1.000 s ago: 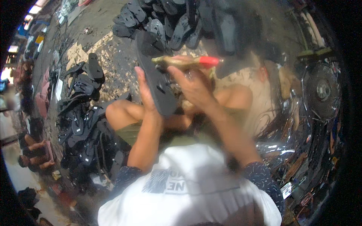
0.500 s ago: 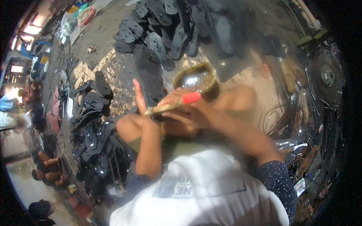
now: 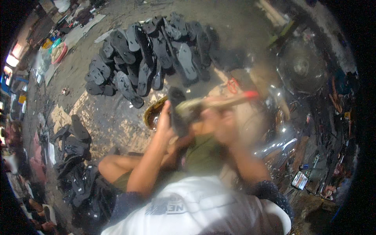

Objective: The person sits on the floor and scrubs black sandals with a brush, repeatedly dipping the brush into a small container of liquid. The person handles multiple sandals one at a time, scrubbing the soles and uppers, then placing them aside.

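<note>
Clasping | left grip (image 3: 165, 124): black sole (image 3: 179, 122) | right grip (image 3: 220, 120): brush (image 3: 231, 101) | footwear (image 3: 145, 78) on stained floor (image 3: 80, 76)

The bowl (image 3: 146, 116) stands just beyond the left hand (image 3: 165, 124), and farther the soles (image 3: 159, 51) block the way. Between the bowl and the left sandals (image 3: 78, 174), a hand can pass over the floor (image 3: 115, 127).

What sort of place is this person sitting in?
It looks like a sandal or shoe workshop, though I can't be certain. There's a heap of flat, dark, foot-shaped soles, the left hand holds another dark, flat sole, and the right hand grips a long yellowish tool with a red end.
</note>
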Demonstrator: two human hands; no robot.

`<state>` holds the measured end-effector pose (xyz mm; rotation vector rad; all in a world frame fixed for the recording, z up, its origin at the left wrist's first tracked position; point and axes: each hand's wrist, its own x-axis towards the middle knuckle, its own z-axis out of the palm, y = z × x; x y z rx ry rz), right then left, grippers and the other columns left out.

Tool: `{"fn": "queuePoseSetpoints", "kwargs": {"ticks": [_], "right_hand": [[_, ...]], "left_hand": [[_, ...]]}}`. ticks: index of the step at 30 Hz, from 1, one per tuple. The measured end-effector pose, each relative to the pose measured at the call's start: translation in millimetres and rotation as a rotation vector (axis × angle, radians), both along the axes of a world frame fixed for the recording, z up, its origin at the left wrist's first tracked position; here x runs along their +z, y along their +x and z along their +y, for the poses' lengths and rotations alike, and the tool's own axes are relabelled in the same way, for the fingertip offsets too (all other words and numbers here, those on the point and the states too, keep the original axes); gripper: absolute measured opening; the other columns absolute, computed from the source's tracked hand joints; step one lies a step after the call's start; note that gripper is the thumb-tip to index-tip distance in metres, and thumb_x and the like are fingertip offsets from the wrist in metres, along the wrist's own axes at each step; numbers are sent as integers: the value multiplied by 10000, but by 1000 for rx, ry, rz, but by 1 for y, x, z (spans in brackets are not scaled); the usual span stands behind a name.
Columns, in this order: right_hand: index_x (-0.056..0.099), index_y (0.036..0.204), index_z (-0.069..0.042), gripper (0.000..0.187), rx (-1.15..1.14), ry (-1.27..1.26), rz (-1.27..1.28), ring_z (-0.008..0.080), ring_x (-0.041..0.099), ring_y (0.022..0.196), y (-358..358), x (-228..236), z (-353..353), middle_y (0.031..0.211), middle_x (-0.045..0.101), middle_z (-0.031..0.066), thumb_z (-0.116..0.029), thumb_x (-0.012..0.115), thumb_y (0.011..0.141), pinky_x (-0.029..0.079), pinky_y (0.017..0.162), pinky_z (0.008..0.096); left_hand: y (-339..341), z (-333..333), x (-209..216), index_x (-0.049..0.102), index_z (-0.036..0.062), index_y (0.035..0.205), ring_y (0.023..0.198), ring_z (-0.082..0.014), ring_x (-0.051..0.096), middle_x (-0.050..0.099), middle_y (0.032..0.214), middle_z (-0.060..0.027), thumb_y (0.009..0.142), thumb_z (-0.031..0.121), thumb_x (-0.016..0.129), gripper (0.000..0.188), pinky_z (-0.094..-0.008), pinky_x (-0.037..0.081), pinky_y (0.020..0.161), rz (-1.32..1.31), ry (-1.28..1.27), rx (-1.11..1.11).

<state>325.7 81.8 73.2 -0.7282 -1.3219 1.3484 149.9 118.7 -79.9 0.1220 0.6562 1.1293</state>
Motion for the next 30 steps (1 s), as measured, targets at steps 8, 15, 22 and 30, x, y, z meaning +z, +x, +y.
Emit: {"fn": "queuePoseSetpoints", "kwargs": {"ticks": [8, 15, 22, 30], "right_hand": [[584, 1181, -2, 332, -464, 90, -104, 130, 576, 975, 31, 0, 29, 1085, 641, 68, -176, 685, 917, 450, 911, 289], [655, 988, 50, 330, -424, -30, -151, 143, 627, 856, 25, -54, 37, 986, 684, 98, -278, 633, 968, 519, 754, 317], [615, 968, 30, 325, -317, -200, -362, 73, 563, 781, -47, -45, 41, 913, 648, 36, -288, 677, 944, 461, 732, 228], [609, 1214, 54, 448, -266, -73, -575, 158, 583, 994, -57, -56, 61, 1104, 664, 88, -298, 666, 941, 439, 928, 306]], "left_hand": [[-22, 142, 40, 483, 94, 1327, 1002, -236, 638, 625, 1137, -140, 907, 430, 635, 559, -371, 544, 813, 617, 329, 210], [-254, 20, 1, 661, 69, 1169, 1037, -161, 612, 666, 1159, -46, 972, 377, 588, 374, -343, 529, 811, 1176, 354, 393], [-568, -171, -59, 522, -29, 1333, 1101, -272, 608, 631, 1224, -181, 804, 293, 755, 661, -389, 478, 928, 1536, -525, 1337], [-629, -173, -76, 703, 47, 1022, 878, -293, 635, 689, 995, -114, 808, 468, 758, 475, -397, 501, 721, 1216, -595, 963]]}}
